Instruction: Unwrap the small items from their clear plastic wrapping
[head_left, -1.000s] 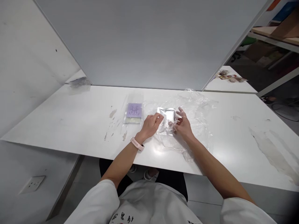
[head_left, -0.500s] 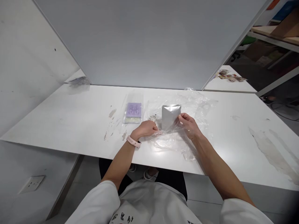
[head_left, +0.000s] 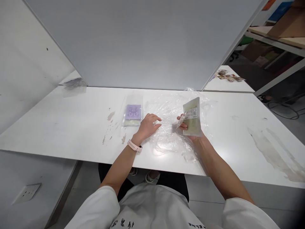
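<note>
My right hand (head_left: 183,123) grips a flat pouch (head_left: 192,116), raised above the table and tilted, its greenish side with a white printed label facing me. A small pale item (head_left: 181,120), too small to name, shows at the fingers of the same hand. Over the crumpled clear plastic bag (head_left: 164,140), my left hand (head_left: 149,124) holds nothing, its thumb and fingers apart and curved. Just left of it lies a purple printed packet (head_left: 133,112) on a pale green one, with clear plastic around them.
The white table (head_left: 78,127) has peeled grey marks at left and right. A grey panel (head_left: 143,41) rises along its back edge. Clear plastic packaging (head_left: 75,84) lies at the back left corner. Several small packets (head_left: 230,77) lie on a surface beyond the panel.
The pouch has been lifted right and turned from its silver side to its greenish, labelled side. My left hand has let go of the plastic and opened.
</note>
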Tool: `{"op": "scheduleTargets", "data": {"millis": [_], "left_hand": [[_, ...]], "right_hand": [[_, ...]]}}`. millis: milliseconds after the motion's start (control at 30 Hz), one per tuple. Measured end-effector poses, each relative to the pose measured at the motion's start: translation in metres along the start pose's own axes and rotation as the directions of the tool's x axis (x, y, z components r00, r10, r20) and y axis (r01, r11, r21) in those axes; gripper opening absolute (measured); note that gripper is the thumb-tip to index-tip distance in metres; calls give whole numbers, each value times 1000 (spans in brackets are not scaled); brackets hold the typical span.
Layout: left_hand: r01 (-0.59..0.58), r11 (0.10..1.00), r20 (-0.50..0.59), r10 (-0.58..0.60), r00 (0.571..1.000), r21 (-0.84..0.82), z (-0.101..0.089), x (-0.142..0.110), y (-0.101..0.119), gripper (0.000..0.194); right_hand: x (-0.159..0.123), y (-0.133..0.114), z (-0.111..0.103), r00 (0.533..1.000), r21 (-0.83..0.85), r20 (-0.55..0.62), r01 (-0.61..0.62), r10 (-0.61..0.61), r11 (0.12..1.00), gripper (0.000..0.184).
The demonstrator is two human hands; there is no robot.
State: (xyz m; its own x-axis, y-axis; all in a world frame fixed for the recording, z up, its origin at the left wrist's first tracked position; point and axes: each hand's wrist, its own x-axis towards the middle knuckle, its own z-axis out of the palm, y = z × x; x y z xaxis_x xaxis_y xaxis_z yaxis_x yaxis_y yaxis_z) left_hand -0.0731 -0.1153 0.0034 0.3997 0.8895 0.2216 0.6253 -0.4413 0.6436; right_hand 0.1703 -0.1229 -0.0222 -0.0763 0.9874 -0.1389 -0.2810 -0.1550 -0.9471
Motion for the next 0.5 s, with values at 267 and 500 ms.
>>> {"op": "scheduleTargets", "data": {"millis": [267,500], "left_hand": [[117,926,25,-135,990,359,10,-2,-12,52],[120,933,13,-132,991,339,6,-5,-10,71]], "right_hand": [[3,10,12,988,88,-67,-134,140,987,34],[1,13,19,971,110,-103,-204,216,973,43]]}}
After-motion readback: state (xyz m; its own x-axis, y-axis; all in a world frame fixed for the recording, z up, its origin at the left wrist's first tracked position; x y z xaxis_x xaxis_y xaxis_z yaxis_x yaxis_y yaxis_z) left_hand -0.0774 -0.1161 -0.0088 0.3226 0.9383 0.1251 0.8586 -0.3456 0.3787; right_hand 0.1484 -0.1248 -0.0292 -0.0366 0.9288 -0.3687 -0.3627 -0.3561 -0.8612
